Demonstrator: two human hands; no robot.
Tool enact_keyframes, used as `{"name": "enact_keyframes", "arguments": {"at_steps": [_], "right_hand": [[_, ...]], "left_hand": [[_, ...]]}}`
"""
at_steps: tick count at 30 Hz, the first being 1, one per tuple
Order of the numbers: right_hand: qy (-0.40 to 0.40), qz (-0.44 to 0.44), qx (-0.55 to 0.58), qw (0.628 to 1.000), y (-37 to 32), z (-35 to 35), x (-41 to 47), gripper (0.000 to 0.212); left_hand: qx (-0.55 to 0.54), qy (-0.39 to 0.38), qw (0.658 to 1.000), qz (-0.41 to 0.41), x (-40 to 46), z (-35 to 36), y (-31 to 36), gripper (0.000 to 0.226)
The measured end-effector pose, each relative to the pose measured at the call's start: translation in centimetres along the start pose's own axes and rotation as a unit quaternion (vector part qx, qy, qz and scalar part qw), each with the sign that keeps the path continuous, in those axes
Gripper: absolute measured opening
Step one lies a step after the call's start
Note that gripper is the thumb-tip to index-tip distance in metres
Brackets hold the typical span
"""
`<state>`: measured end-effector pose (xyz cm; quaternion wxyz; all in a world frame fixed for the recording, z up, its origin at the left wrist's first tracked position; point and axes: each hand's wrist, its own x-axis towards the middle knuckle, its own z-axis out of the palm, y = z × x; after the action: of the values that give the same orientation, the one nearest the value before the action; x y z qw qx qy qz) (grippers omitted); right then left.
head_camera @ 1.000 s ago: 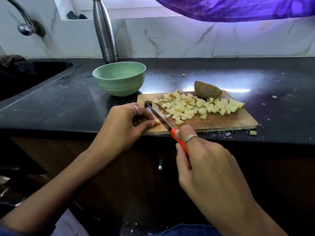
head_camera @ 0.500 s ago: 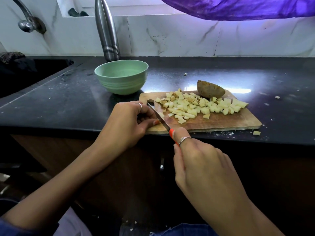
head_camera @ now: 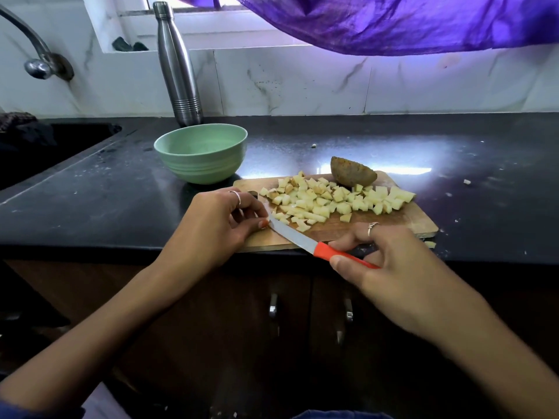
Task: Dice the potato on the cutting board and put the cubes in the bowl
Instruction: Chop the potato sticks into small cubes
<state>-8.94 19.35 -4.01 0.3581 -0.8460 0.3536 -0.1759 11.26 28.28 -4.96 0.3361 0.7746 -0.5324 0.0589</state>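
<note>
A wooden cutting board (head_camera: 402, 219) lies at the counter's front edge. Several pale potato cubes (head_camera: 326, 201) are spread over it, and an uncut brown potato half (head_camera: 352, 176) sits at its far edge. A green bowl (head_camera: 201, 152) stands empty just left of the board. My right hand (head_camera: 393, 267) grips a knife (head_camera: 290, 234) by its red handle, the blade flat and pointing left. My left hand (head_camera: 217, 222) rests on the board's left end, fingertips pinching at the blade tip; whether a potato piece is under them is hidden.
A steel bottle (head_camera: 177, 65) stands behind the bowl against the marble wall. A black sink (head_camera: 45, 146) with a tap (head_camera: 39, 62) lies at the far left. Purple cloth (head_camera: 393, 22) hangs overhead. One stray cube (head_camera: 429, 244) lies off the board's right front corner.
The knife has swung from pointing away from me to lying across the board's front edge, and my right hand has moved right. My left hand stays on the board's left end.
</note>
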Motion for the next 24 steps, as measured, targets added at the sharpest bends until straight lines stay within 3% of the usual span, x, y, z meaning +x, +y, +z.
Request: {"name": "enact_keyframes", "arguments": {"at_steps": [3,9,13,17,24], "right_hand": [[-0.050,0.000,0.011,0.999,0.8,-2.3,0.6,0.005],[-0.070,-0.006,0.031,0.997,2.0,-5.3,0.3,0.004],[-0.078,-0.003,0.043,0.996,2.1,-5.8,0.1,0.006],[-0.071,0.006,0.030,0.997,2.3,-5.5,0.2,0.009],[-0.079,-0.006,0.005,0.997,2.5,-5.3,0.3,0.012]], "left_hand": [[-0.007,0.005,1.000,0.004,0.5,0.3,0.2,0.012],[0.007,0.002,1.000,0.018,2.1,1.2,1.0,0.025],[0.041,-0.001,0.993,0.107,3.2,1.3,1.4,0.021],[0.078,-0.103,0.965,0.229,4.9,1.2,2.2,0.014],[0.100,-0.205,0.926,0.302,7.2,1.1,3.8,0.012]]}}
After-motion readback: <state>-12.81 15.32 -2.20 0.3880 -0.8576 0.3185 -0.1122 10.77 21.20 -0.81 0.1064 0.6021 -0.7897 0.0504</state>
